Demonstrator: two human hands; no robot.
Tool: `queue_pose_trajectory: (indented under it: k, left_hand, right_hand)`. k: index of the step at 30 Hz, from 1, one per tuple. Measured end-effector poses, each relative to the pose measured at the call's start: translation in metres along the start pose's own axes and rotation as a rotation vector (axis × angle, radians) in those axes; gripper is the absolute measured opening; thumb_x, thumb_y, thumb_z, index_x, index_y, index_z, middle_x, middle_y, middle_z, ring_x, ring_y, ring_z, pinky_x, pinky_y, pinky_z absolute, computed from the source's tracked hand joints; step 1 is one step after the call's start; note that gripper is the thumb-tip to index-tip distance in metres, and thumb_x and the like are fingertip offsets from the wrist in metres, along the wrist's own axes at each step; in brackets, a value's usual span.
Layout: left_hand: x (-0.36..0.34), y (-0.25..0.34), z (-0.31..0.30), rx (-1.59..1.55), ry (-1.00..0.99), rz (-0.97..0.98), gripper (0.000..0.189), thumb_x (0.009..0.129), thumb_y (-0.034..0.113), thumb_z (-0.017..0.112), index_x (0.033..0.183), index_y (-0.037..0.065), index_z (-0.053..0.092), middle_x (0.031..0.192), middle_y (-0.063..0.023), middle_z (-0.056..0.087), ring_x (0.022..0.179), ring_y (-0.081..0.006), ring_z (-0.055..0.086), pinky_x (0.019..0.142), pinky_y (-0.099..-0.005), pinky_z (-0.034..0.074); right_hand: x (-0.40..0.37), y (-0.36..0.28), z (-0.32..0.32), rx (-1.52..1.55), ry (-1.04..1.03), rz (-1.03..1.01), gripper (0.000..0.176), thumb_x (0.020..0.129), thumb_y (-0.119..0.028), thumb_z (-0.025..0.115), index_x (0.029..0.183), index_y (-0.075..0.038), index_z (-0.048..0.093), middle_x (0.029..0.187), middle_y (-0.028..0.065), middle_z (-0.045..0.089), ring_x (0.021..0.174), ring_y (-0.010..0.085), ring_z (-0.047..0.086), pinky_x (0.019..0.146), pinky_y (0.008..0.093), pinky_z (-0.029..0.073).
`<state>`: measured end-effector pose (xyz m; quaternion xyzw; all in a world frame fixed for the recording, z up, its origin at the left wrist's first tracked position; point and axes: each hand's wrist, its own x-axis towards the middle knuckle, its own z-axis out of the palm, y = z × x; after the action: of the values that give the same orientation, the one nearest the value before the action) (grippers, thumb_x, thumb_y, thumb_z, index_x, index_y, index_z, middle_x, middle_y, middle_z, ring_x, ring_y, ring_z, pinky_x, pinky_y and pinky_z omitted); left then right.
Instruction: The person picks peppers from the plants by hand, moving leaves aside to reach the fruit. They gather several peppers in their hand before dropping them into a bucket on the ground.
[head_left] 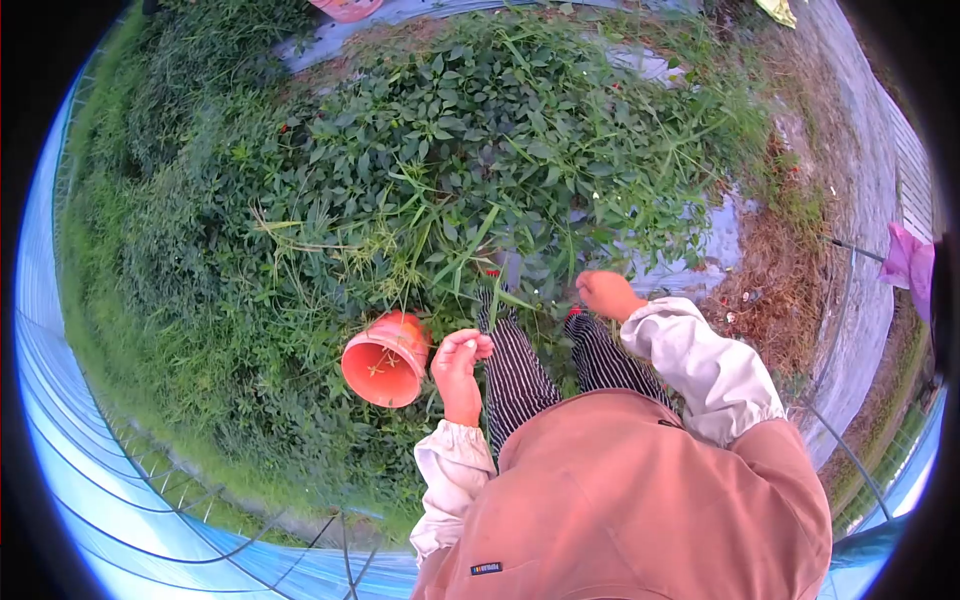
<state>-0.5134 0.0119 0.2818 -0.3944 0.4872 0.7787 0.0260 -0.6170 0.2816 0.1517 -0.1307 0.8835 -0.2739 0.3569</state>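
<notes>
My left hand (460, 372) is closed, its fingers curled together just right of a red bucket (408, 345); whether it holds something small cannot be made out. The bucket leans among the plants with its mouth turned toward me, and a few thin green and yellowish stems show inside. Farther right, above my striped trouser leg, my right hand (606, 294) is closed in a loose fist at the edge of the leafy plants (450, 120). Its fingertips are hidden, so any contents cannot be seen. Long grass blades (480, 240) rise between the hands.
Pale ground sheeting (725, 240) shows at the right, beside dry brown grass (785, 300). A pink cloth or bag (908, 262) hangs near a thin pole at the far right. Another pinkish container (347, 8) is at the top edge. Dense weeds fill the left side.
</notes>
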Motion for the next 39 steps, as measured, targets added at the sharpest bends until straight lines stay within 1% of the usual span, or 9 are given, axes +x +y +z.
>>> queue_pose_trajectory:
  k: [8, 12, 16, 18, 21, 22, 25, 34, 39]
  left_hand:
    - [0.182, 0.006, 0.002, 0.217, -0.061, 0.073, 0.014, 0.087, 0.004, 0.058, 0.099, 0.000, 0.064, 0.096, -0.0040, 0.067, 0.088, -0.0134, 0.061, 0.080, -0.0260, 0.047]
    - [0.302, -0.022, -0.011, 0.965, -0.218, 0.243, 0.028, 0.083, 0.022, 0.063, 0.107, 0.008, 0.064, 0.106, -0.0095, 0.065, 0.101, -0.0269, 0.058, 0.092, -0.0388, 0.044]
    - [0.317, -0.105, -0.026, 1.472, -0.251, -0.346, 0.077, 0.078, 0.053, 0.062, 0.141, 0.015, 0.037, 0.138, -0.0141, 0.045, 0.128, -0.0404, 0.041, 0.095, -0.0714, 0.031]
    - [0.297, -0.151, -0.034, 1.506, -0.373, -0.566, 0.091, 0.080, 0.057, 0.061, 0.150, 0.015, 0.020, 0.142, -0.0201, 0.041, 0.128, -0.0415, 0.042, 0.104, -0.0561, 0.035]
    - [0.274, -0.175, -0.017, 1.170, -1.086, -0.658, 0.079, 0.087, 0.068, 0.043, 0.137, 0.008, 0.048, 0.148, -0.0141, 0.039, 0.122, -0.0355, 0.052, 0.101, -0.0396, 0.043]
    - [0.259, -0.178, -0.003, 1.164, -0.953, -0.868, 0.070, 0.089, 0.067, 0.040, 0.127, 0.011, 0.059, 0.142, -0.0129, 0.046, 0.116, -0.0340, 0.056, 0.097, -0.0407, 0.045]
    - [0.234, -0.191, 0.035, 1.501, -1.301, -0.494, 0.047, 0.090, 0.047, 0.052, 0.098, 0.004, 0.071, 0.102, -0.0174, 0.068, 0.086, -0.0343, 0.068, 0.079, -0.0459, 0.052]
    - [0.299, -0.116, 0.075, 1.083, -0.574, 0.272, 0.033, 0.081, 0.015, 0.065, 0.111, 0.001, 0.057, 0.107, -0.0181, 0.061, 0.100, -0.0304, 0.061, 0.078, -0.0397, 0.051]
    - [0.336, -0.184, 0.056, 0.681, -0.220, -0.001, 0.073, 0.078, 0.013, 0.068, 0.142, 0.005, 0.034, 0.141, -0.0195, 0.036, 0.125, -0.0359, 0.043, 0.098, -0.0429, 0.042]
  right_hand:
    - [0.074, -0.030, 0.009, 0.113, 0.076, -0.020, 0.019, 0.082, -0.015, 0.054, 0.092, -0.003, 0.064, 0.093, 0.0185, 0.066, 0.086, 0.0378, 0.063, 0.077, 0.0456, 0.050]
    - [0.153, -0.043, -0.002, 0.138, 0.170, -0.013, 0.019, 0.083, -0.014, 0.054, 0.095, -0.004, 0.065, 0.094, 0.0184, 0.065, 0.086, 0.0373, 0.063, 0.078, 0.0440, 0.051]
    - [0.245, -0.033, -0.006, 0.181, 0.358, -0.003, 0.018, 0.083, -0.012, 0.055, 0.095, -0.003, 0.066, 0.092, 0.0179, 0.065, 0.085, 0.0376, 0.063, 0.077, 0.0432, 0.051]
    - [0.288, -0.023, -0.009, 0.182, 0.335, 0.050, 0.019, 0.083, -0.012, 0.055, 0.096, -0.003, 0.065, 0.097, 0.0178, 0.065, 0.087, 0.0365, 0.062, 0.080, 0.0425, 0.050]
    - [0.341, -0.006, -0.005, 0.051, 0.202, 0.025, 0.031, 0.081, -0.013, 0.057, 0.111, -0.006, 0.061, 0.116, 0.0174, 0.060, 0.106, 0.0341, 0.057, 0.086, 0.0418, 0.049]
    - [0.354, 0.001, 0.003, 0.049, 0.194, 0.027, 0.031, 0.081, -0.013, 0.057, 0.111, -0.006, 0.061, 0.116, 0.0174, 0.060, 0.106, 0.0341, 0.057, 0.086, 0.0418, 0.049]
    - [0.376, 0.018, 0.027, -0.356, 0.137, -0.125, 0.060, 0.078, -0.019, 0.066, 0.134, -0.013, 0.046, 0.135, 0.0158, 0.044, 0.134, 0.0360, 0.034, 0.097, 0.0463, 0.045]
    - [0.323, 0.075, 0.046, -0.450, -0.095, -0.097, 0.062, 0.066, -0.003, 0.068, 0.126, -0.006, 0.053, 0.101, 0.0144, 0.061, 0.099, 0.0362, 0.053, 0.086, 0.0431, 0.048]
    - [0.286, 0.114, 0.064, -0.366, -0.020, -0.137, 0.074, 0.065, 0.003, 0.063, 0.136, -0.009, 0.045, 0.100, 0.0159, 0.061, 0.094, 0.0366, 0.055, 0.084, 0.0425, 0.048]
